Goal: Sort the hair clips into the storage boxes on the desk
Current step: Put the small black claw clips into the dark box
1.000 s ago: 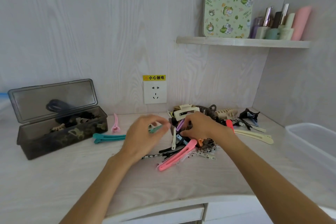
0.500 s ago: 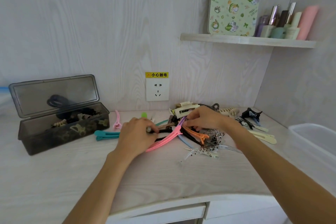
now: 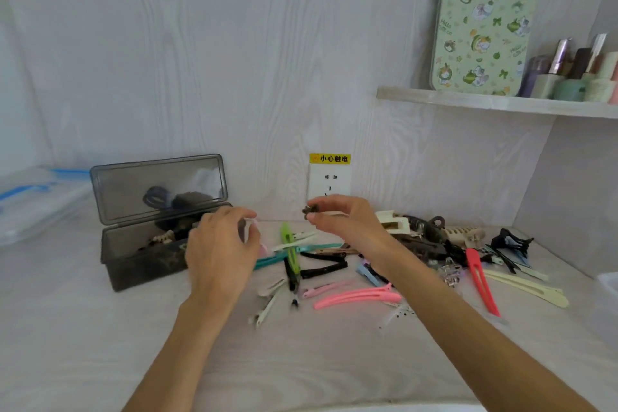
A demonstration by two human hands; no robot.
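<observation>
I have my right hand (image 3: 347,221) raised above the desk, finger and thumb pinching a small dark claw-shaped hair clip (image 3: 307,211). My left hand (image 3: 220,251) hovers beside the smoky translucent plastic storage box (image 3: 133,264), fingers loosely curled, holding nothing I can make out. I judge this the carrying step: next the clip must travel left and drop over the open box's front wall. I count one dark box, two long pink plastic clips (image 3: 357,298), and one long red clip (image 3: 481,281).

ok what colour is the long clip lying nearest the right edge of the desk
Pale cream yellow; the long clip shows plainly in the head view, beside a red clip.
</observation>
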